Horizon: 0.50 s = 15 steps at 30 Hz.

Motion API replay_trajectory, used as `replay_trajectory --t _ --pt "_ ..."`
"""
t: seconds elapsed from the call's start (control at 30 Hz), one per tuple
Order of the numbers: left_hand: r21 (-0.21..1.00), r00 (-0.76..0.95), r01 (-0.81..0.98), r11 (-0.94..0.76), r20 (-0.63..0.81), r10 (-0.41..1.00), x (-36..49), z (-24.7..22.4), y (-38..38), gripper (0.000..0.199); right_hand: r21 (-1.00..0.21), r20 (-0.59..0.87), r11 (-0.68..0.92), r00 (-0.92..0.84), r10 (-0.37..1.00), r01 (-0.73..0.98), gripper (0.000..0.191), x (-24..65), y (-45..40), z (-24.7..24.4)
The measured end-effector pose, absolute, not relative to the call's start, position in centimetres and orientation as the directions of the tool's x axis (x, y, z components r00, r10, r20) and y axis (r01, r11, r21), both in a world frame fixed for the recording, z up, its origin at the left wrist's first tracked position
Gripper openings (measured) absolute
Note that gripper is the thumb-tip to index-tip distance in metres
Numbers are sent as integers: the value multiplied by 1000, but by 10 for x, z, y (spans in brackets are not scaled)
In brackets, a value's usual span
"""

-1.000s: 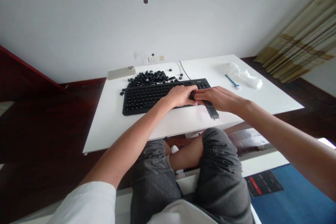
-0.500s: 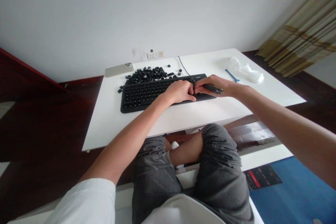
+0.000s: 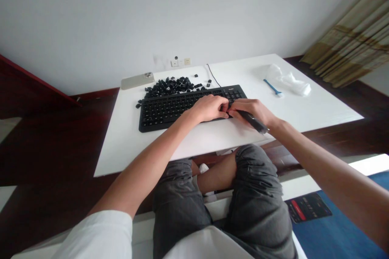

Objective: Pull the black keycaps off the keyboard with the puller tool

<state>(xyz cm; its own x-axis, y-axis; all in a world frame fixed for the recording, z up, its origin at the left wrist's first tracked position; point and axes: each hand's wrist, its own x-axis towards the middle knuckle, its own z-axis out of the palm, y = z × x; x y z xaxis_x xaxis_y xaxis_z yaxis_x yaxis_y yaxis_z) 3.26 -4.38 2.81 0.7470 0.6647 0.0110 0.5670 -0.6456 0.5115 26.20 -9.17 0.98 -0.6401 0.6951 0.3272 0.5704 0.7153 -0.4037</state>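
Note:
A black keyboard (image 3: pixel 164 111) lies across the white table, with many keys off and small switch posts showing. My left hand (image 3: pixel 212 108) rests over its right half, fingers curled toward the thumb; what is between them, if anything, is hidden. Beside it, my right hand (image 3: pixel 251 110) grips a dark-handled, slim tool (image 3: pixel 253 122). The tool's rear end points down to the right, and its tip is hidden between my hands at the keyboard. Behind the keyboard lies a heap of loose black keycaps (image 3: pixel 170 86).
A phone (image 3: pixel 137 81) lies at the table's back left. At the right are a blue brush (image 3: pixel 272 87) and a crumpled clear plastic bag (image 3: pixel 291 81). A thin black cable (image 3: pixel 214 75) runs behind the keyboard. Another phone (image 3: pixel 309 207) is on blue cloth, lower right.
My right hand has shifted right and a little nearer to me, and the tool's rear end has swung down toward me. My left hand has barely moved.

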Motion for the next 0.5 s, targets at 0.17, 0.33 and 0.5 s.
replay_trajectory --t 0.17,0.33,0.5 --pt "399 758 518 -757 195 622 45 15 -54 33 -450 423 665 -514 747 596 19 260 -92 -13" --pt "288 765 529 -798 246 596 62 -3 -62 55 -413 449 664 -495 744 623 14 259 -94 -13" --pt "192 763 590 -784 182 620 66 -9 -63 62 -412 463 643 -460 758 646 6 257 -95 -14"
